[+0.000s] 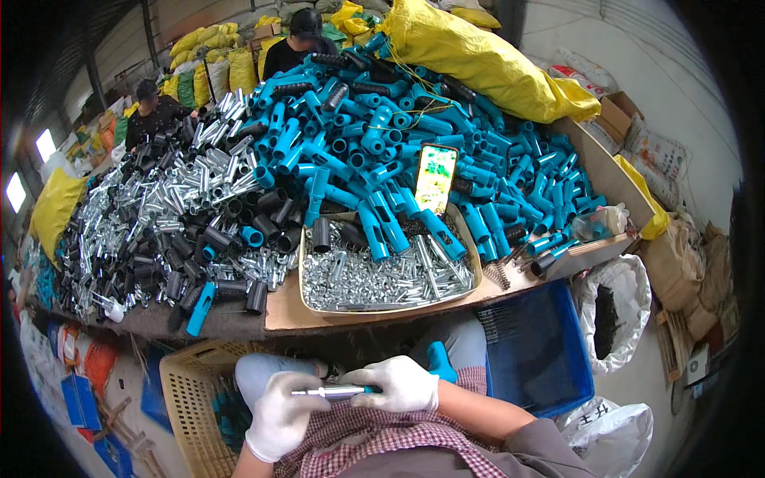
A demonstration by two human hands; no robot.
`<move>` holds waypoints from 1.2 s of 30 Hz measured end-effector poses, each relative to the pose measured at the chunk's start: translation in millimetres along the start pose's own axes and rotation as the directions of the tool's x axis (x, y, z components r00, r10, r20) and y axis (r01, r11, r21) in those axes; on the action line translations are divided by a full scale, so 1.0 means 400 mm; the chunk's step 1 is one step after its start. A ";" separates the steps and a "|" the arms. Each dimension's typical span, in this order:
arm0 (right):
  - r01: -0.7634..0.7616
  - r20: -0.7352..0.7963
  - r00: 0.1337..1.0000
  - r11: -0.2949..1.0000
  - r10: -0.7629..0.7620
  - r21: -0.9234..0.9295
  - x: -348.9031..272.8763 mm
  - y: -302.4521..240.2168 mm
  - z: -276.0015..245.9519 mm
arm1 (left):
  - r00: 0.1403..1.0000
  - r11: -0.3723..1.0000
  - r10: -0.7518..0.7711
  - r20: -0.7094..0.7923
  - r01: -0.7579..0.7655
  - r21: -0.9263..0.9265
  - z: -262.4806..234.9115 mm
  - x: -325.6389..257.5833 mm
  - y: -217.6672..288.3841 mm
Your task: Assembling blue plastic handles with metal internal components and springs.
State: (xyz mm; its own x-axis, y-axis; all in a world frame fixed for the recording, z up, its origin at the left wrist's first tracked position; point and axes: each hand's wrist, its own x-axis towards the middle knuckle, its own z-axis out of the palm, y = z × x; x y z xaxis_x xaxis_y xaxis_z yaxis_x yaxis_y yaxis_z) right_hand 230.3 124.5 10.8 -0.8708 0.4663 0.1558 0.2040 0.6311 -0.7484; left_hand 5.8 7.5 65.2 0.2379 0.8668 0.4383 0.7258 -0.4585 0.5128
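I sit at a bench with white gloves on both hands. My right hand (398,384) is wrapped round a slim silver metal tube (341,391) with a teal part at its right end, held level above my lap. My left hand (284,414) is at the tube's other end, its fingers curled around a thin silver pin; motion blurs them somewhat. A teal plastic tube piece (440,362) rests on my lap beyond the right hand. In front stands a shallow tray (362,309) of small silver metal parts, with several teal tubes lying across it.
A tall heap of teal tubes (374,131) covers the bench, with silver metal parts (135,211) and black sleeves at left. A lit phone (436,179) leans on the heap. Beside me are a yellow basket (179,382) and blue bin (542,342). Two people (296,48) sit beyond.
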 end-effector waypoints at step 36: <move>0.368 -0.261 0.835 -0.138 0.485 0.920 0.053 0.000 0.030 | 0.809 0.929 -0.361 0.463 0.353 0.109 0.022 -0.010 -0.033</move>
State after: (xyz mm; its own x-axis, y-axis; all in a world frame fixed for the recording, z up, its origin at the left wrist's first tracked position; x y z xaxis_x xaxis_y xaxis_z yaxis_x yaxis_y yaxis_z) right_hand 206.5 126.8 6.6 -0.5112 0.8570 -0.0645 -0.7598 -0.4858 -0.4321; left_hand 0.9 11.9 50.3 0.2293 0.9579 -0.1725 0.8286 -0.0991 0.5510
